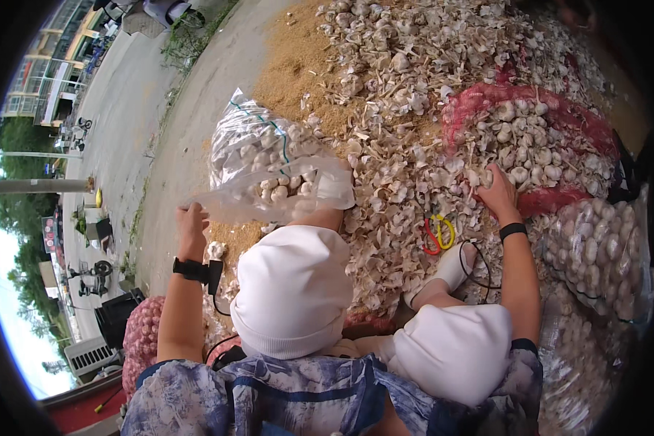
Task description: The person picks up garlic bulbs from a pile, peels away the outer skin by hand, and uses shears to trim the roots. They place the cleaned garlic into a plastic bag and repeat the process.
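My left hand (191,221) pinched the clear bag's (269,163) rim open beside my knee; my right hand (498,192) closed on garlic bulbs (519,156) in the red net sack (559,116). I judged smaller handfuls would spill less.

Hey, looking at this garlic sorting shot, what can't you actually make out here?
Head view only:
- Right hand: fingertips buried among bulbs at the red mesh sack; what they grip is hidden.
- Left hand: seen from the back at the clear plastic bag's edge; the grip is unclear.
- Bag's lower part: hidden behind the white-clad knee.
- Picture corners: black from the fisheye rim.
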### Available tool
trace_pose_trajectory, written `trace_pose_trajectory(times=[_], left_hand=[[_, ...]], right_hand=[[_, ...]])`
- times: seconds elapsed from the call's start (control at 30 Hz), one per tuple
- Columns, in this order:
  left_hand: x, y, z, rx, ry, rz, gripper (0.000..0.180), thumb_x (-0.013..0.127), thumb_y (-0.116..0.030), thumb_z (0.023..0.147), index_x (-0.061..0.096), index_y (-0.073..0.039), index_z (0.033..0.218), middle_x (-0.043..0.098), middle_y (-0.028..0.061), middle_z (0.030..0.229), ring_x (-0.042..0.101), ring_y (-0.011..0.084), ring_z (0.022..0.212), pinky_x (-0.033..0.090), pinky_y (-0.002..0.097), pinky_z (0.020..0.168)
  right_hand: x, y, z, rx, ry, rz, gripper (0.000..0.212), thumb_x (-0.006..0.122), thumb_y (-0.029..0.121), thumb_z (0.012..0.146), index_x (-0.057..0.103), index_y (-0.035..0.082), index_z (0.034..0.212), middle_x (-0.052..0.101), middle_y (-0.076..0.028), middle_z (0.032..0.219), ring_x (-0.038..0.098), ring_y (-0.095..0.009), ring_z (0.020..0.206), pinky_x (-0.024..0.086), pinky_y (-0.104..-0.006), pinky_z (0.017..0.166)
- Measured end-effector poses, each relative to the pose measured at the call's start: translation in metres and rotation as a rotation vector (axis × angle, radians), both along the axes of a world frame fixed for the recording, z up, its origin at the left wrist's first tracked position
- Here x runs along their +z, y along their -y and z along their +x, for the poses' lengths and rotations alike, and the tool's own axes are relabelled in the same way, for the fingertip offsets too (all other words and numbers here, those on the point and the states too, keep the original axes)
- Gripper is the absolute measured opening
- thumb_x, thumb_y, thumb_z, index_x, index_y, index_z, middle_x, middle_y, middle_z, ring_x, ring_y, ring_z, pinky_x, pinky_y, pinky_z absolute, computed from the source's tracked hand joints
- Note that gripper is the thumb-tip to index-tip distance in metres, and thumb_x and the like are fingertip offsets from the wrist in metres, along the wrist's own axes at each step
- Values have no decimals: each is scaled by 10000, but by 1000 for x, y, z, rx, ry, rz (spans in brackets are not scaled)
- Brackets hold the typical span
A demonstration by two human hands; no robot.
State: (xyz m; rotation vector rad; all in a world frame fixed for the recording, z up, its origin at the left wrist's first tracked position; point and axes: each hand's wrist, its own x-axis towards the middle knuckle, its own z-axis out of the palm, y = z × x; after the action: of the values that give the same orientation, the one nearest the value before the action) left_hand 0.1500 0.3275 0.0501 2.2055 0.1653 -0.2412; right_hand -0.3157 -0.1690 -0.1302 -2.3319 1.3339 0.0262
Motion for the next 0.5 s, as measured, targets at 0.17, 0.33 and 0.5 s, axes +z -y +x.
trace_pose_trajectory(times=[0.17, 0.33, 0.5], left_hand=[[54, 102, -42, -584, 759, 232, 579, 557, 30, 809, 428, -59, 1366, 454, 145, 1327, 437, 271, 1261, 412, 409, 1021], [75, 256, -104, -1298, -141, -149, 460, 613, -198, 974, 445, -69, 1383, 546, 107, 1286, 600, 195, 1101, 501, 310, 888], [33, 335, -192, -1574, -748, -275, 675, 664, -310, 945, 317, -89, 1480, 549, 133, 1281, 607, 192, 1063, 531, 322, 869]], right_hand=[[29, -35, 22, -424, 1108, 500, 485, 630, 271, 948, 470, 74, 1361, 597, -128, 1217, 597, -225, 1069, 472, -318, 929], [116, -80, 44, -265, 1419, 1013, 588, 614, 119, 959, 347, 120, 1483, 580, -89, 1191, 661, -155, 879, 565, -280, 747], [152, -108, 58, -174, 1364, 973, 557, 560, 198, 1006, 331, 94, 1502, 636, -69, 1013, 665, -133, 819, 568, -277, 717]])
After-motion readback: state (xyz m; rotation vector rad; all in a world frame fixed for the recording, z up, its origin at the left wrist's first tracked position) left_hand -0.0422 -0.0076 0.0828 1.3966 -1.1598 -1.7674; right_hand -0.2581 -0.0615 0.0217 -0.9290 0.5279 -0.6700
